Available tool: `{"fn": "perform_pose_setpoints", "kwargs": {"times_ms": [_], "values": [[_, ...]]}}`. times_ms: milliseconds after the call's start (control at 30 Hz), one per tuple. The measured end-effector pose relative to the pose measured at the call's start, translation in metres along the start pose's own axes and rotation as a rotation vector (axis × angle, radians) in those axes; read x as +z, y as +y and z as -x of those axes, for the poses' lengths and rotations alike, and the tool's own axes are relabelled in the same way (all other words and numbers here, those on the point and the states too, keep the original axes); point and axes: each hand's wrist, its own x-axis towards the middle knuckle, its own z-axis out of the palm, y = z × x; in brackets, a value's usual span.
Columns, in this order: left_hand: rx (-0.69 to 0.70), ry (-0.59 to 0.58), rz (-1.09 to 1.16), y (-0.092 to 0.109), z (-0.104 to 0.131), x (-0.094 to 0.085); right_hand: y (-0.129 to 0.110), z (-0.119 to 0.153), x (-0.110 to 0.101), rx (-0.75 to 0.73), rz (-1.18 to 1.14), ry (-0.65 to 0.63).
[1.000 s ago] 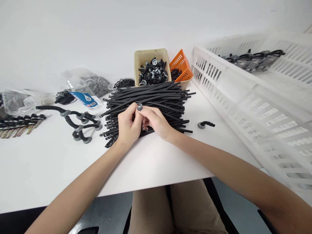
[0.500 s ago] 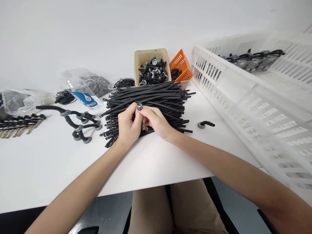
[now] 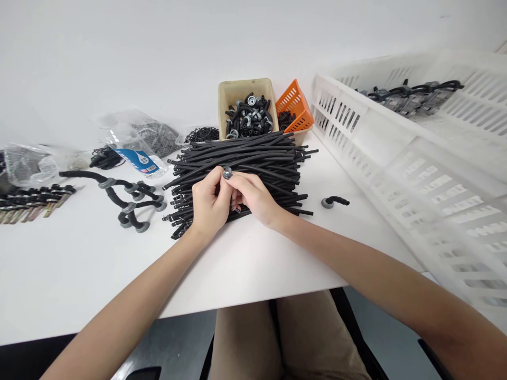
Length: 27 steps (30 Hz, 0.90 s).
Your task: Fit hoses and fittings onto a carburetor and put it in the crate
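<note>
The left hand (image 3: 209, 206) and right hand (image 3: 255, 199) meet over the near part of the tubes (image 3: 245, 153), which lie in a thick black heap across the middle of the bench (image 3: 253, 269). In each grip the thumb and fingers are drawn together, fingertip to fingertip with the other hand; whether anything is clamped between them I cannot tell, since the fingers cover that spot.

For fine work like this, close fingertip contact seems right: one hand is best used to steady while the other makes small, even moves. Resting the wrists lightly would help control, but leaning on the heap could roll the tubes about. Tilting the hands a little would open the hidden contact point to the eye, so that alignment can be checked before any pressure goes on.

The elbow piece (image 3: 336, 201) lies to the right, well apart from the hands, and the ringed assembly (image 3: 115, 199) lies to the left, near the tube ends; both are best given room from the forearms.
</note>
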Motion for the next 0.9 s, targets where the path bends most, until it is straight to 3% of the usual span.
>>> {"fn": "perform_pose_setpoints", "kwargs": {"times_ms": [900], "values": [[0.014,-0.011,0.022,-0.0022,0.0012,-0.0006,0.0010,0.0003,-0.0003,-0.016,0.001,-0.009]]}}
